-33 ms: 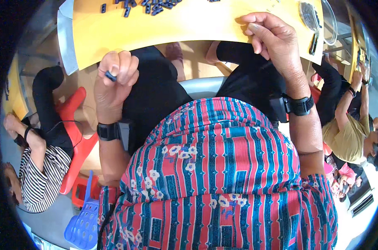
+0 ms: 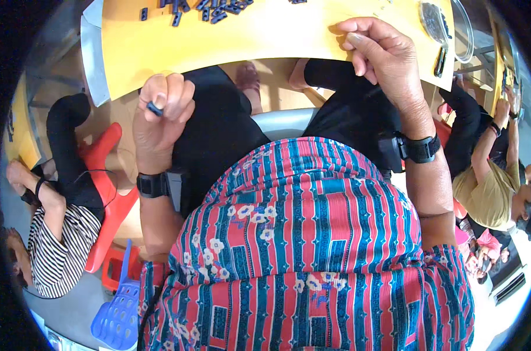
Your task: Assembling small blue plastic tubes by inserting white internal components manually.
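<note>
The left hand point(image 2: 167, 108) pinches a small dark piece point(image 2: 155, 109).

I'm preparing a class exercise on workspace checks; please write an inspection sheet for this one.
Surface: yellow tabletop, grey strip at left edge.
Parts: small black pieces loosely scattered at the top of view.
Clutter: clear round container and slim black tool at right.
Left hand: pinches one black piece.
Right hand: fingertips nearly together; grip unclear.
Cables: thin dark cord-like line by the red chair.
Surroundings: striped-shirt co-worker left, tan-shirt co-worker right.
</note>
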`<action>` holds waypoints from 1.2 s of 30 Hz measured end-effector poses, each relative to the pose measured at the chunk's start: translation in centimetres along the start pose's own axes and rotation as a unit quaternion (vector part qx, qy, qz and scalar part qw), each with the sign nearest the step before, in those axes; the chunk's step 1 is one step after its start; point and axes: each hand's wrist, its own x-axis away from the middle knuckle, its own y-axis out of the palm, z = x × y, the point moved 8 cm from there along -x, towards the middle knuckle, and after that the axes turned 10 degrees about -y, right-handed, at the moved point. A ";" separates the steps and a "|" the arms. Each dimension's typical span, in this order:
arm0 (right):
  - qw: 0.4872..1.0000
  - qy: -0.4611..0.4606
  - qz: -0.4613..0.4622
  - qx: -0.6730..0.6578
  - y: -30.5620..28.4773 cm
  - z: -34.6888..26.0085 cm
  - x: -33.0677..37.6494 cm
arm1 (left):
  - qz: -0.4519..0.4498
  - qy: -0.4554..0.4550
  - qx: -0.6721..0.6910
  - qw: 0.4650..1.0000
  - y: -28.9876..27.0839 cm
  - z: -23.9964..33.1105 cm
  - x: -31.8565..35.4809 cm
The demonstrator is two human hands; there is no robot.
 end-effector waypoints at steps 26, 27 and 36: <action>0.997 0.009 -0.021 -0.079 3.5 -0.7 0.2 | 0.007 -0.084 -0.156 0.984 0.4 -1.2 0.4; 0.997 0.008 -0.021 -0.077 3.1 -0.4 0.0 | 0.006 -0.077 -0.163 0.984 0.4 -1.3 0.0; 1.000 -0.019 -0.014 -0.015 0.7 1.1 -1.1 | -0.019 -0.070 -0.112 0.991 0.4 -1.4 -1.4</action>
